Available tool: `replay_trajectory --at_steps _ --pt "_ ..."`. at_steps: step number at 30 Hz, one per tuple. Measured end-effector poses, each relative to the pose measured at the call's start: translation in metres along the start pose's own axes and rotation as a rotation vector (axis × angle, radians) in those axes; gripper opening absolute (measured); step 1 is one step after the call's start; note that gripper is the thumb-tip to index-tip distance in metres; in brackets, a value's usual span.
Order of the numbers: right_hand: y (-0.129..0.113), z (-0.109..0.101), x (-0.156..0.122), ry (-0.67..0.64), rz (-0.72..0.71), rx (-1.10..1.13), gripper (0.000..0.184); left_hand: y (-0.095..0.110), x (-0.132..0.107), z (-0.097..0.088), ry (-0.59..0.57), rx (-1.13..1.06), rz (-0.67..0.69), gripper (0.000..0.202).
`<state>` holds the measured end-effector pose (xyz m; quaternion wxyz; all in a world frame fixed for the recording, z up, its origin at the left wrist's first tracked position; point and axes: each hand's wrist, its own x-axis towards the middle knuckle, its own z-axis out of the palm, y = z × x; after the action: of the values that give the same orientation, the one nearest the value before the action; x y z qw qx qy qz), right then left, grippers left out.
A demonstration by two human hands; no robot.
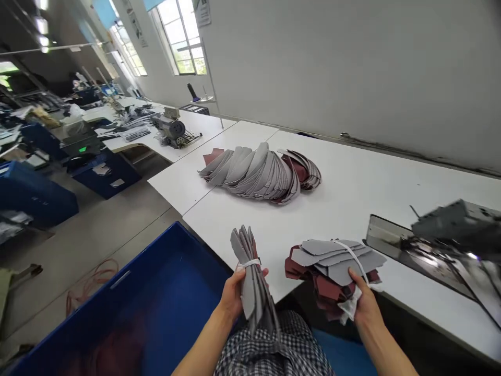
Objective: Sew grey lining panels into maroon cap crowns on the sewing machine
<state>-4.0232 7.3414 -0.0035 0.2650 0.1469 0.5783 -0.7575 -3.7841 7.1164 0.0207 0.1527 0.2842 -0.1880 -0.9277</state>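
My left hand (234, 293) is closed round a tied bundle of grey cut pieces (250, 271), held upright over my lap at the near edge of the white table (352, 193). My right hand (364, 303) grips a second bundle of grey and maroon pieces (332, 263), bound with a white strip, which rests partly on the table's edge. Farther back on the table lies a long fanned heap of the same grey and maroon pieces (262, 175).
A large blue bin (156, 303) stands on the floor to my left. A grey sewing machine (450, 235) sits at the right of the table. Other work tables, machines and blue crates fill the room at the left. A grey wall runs behind the table.
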Motion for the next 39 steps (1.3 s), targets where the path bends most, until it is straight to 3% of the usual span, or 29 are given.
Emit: replay_trajectory --at_steps 4,7,10,13,16,19,21,24,26,28,30,34,36,39 --pt "-0.057 0.032 0.104 0.044 0.012 -0.11 0.032 -0.004 0.055 0.036 0.091 0.067 0.099 0.048" --pt "-0.103 0.048 0.165 0.069 -0.03 -0.235 0.027 -0.014 0.098 0.074 0.126 0.062 0.08 0.047" --pt "-0.143 0.055 0.201 0.064 -0.109 -0.383 0.028 -0.027 0.132 0.118 0.127 0.071 0.067 0.051" --pt "-0.167 0.056 0.206 0.056 -0.251 -0.474 0.051 -0.037 0.157 0.157 0.09 0.109 0.079 0.059" --pt "-0.169 0.056 0.18 -0.016 -0.388 -0.513 0.069 -0.044 0.173 0.179 0.043 0.176 0.058 0.073" --pt "-0.15 0.057 0.135 -0.22 -0.395 -0.517 0.055 -0.05 0.18 0.189 -0.036 0.292 0.032 0.085" --pt "-0.132 0.054 0.105 -0.313 -0.339 -0.481 0.056 -0.057 0.179 0.193 -0.113 0.373 -0.003 0.087" --pt "-0.11 0.034 0.073 -0.288 -0.207 -0.361 0.086 -0.077 0.175 0.201 -0.248 0.453 -0.096 0.085" --pt "-0.106 0.004 0.057 -0.216 -0.113 -0.241 0.096 -0.099 0.174 0.212 -0.364 0.521 -0.208 0.084" --pt "-0.109 -0.039 0.037 -0.117 -0.07 -0.103 0.088 -0.129 0.176 0.23 -0.527 0.631 -0.372 0.082" --pt "-0.114 -0.086 0.009 0.029 -0.105 0.042 0.071 -0.166 0.175 0.26 -0.755 0.774 -0.54 0.082" --pt "-0.105 -0.164 -0.067 0.418 -0.329 0.366 0.052 -0.256 0.14 0.334 -1.354 1.015 -0.724 0.079" --pt "-0.092 -0.191 -0.097 0.596 -0.484 0.509 0.05 -0.303 0.113 0.356 -1.643 1.066 -0.736 0.079" --pt "-0.073 -0.223 -0.124 0.808 -0.688 0.638 0.049 -0.37 0.086 0.362 -1.925 1.099 -0.629 0.083"
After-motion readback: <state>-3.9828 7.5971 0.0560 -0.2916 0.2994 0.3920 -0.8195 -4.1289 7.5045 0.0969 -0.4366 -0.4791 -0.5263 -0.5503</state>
